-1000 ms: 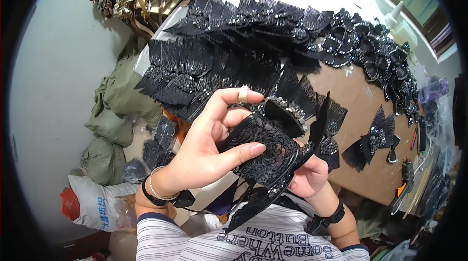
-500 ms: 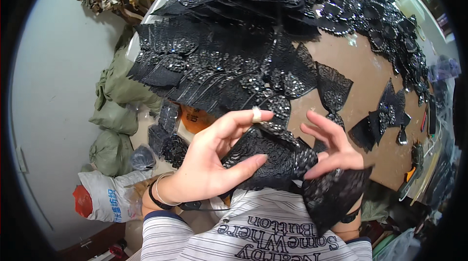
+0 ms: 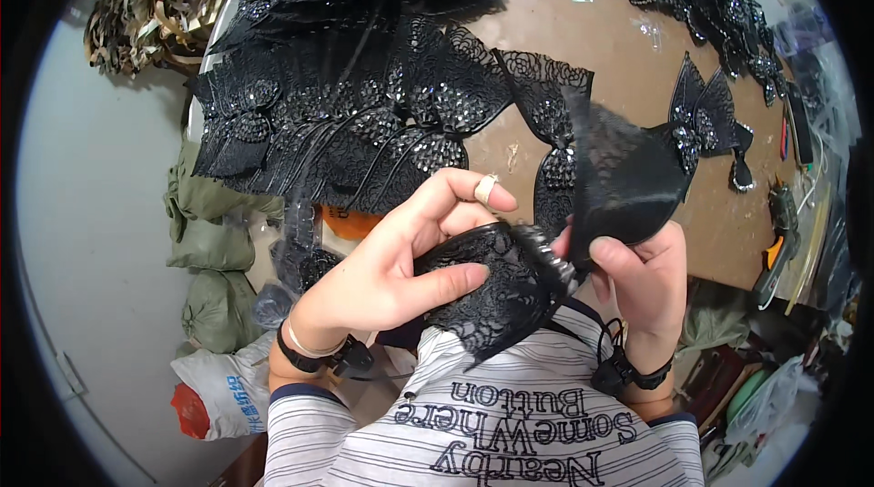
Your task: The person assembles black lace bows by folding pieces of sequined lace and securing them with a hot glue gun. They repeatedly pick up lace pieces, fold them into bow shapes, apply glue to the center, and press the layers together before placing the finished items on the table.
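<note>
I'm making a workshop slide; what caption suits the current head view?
Left hand holding black lace, right hand holding black fabric, by a table spread with beaded black pieces.

Around a brown-topped counter (image 3: pixel 728 246), a heap of tan and dark strips (image 3: pixel 137 18) shows at ten o'clock, olive-green sacks (image 3: pixel 217 243) beside a pale wall (image 3: pixel 100 259) at nine, a white sack (image 3: pixel 238 396) with a red end at eight, a black-and-orange tool (image 3: pixel 780 237) at three, and a crumpled clear plastic bag (image 3: pixel 772 410) at four.
</note>
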